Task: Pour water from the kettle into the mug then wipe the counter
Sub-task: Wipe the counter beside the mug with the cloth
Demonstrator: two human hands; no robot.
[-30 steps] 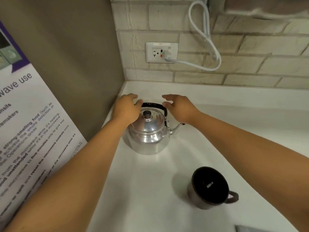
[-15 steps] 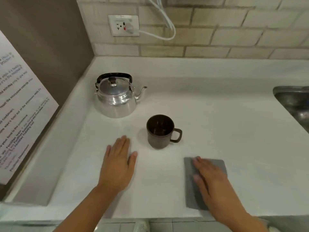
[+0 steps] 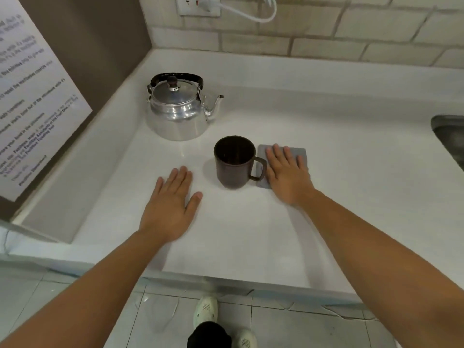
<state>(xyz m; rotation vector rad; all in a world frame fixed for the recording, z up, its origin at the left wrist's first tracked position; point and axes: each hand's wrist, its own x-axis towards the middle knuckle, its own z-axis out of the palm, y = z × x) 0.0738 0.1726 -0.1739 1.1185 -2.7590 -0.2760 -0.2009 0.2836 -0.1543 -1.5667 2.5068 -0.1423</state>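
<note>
Kettle: round polished aluminium kettle with a black bail handle and knobbed lid, standing upright at the back left of the white stone counter, near the corner wall. Spout points right, toward the far side of the mug. Handle arch runs left to right across the lid, so its long axis lies crosswise to the person's reach.

Mug: dark brown ceramic mug, upright, in front of and to the right of the kettle, set apart from it. Handle faces right. Interior dark; whether it holds water cannot be told.

Cloth: flat grey square cloth just right of the mug, its near-left corner by the mug handle.

Hands: left hand flat on bare counter, fingers extended and together, holding nothing, left of and nearer than the mug. Right hand flat on the cloth, fingers spread, pressing rather than gripping.

Judgement: kettle lies forward and slightly left of the left hand, which is the nearer one and free. A lift would want fingers wrapped over the handle from above. Pour seems not yet begun.

Surroundings: beige brick-tile wall with socket, printed notice at left, steel sink edge at right.
</note>
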